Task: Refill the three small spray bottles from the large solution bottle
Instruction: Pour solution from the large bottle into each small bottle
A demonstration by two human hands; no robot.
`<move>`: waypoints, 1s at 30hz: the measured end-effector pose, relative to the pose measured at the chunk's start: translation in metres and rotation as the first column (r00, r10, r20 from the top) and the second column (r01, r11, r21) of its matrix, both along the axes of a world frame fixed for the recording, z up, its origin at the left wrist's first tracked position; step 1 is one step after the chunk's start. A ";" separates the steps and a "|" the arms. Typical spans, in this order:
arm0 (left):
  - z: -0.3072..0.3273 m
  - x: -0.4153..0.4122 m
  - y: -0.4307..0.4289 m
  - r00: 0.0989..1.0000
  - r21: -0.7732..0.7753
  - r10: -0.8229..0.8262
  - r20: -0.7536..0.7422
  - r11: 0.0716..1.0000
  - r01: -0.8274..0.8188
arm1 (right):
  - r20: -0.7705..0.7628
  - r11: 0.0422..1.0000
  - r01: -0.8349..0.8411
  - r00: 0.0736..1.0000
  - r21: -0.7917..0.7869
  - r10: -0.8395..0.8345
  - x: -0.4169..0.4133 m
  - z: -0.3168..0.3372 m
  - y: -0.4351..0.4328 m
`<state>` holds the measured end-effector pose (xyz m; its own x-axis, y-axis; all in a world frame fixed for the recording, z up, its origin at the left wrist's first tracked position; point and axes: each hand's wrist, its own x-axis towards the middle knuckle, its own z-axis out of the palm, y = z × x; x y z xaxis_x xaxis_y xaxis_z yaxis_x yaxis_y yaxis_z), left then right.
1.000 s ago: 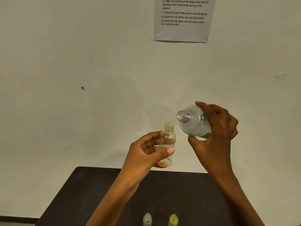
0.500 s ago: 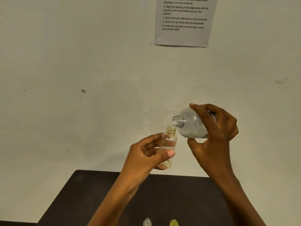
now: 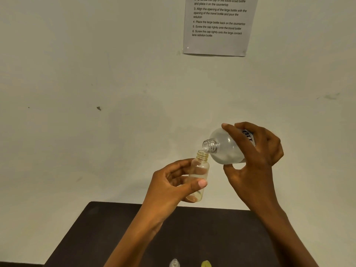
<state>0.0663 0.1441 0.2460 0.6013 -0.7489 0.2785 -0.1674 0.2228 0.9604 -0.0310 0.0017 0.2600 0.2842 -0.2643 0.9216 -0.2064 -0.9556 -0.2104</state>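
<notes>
My left hand (image 3: 171, 187) grips a small clear spray bottle (image 3: 199, 170), uncapped, upright with a slight tilt, its yellowish threaded neck at the top. My right hand (image 3: 254, 160) holds the large solution bottle (image 3: 225, 147), tipped to the left with its open mouth just above and touching close to the small bottle's neck. Both bottles are held in the air above the far edge of a dark table (image 3: 119, 232). I cannot tell whether liquid is flowing.
At the bottom edge of the view, on the table, stand the top of a clear small bottle (image 3: 174, 263) and a yellow-green cap or bottle top (image 3: 206, 264). A printed instruction sheet (image 3: 217, 26) hangs on the pale wall behind.
My right hand has tipped the large bottle further and brought its mouth down to the small bottle's neck. The left hand has stayed nearly still.
</notes>
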 end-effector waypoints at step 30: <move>0.004 -0.004 0.006 0.999 -0.002 -0.036 -0.010 0.999 0.036 | -0.048 0.994 0.068 0.996 -0.087 -0.073 -0.011 0.020 0.013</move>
<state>0.0619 0.1504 0.2502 0.5766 -0.7697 0.2741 -0.1493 0.2306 0.9615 -0.0419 0.0143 0.2800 0.3146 -0.2064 0.9265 -0.2821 -0.9523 -0.1163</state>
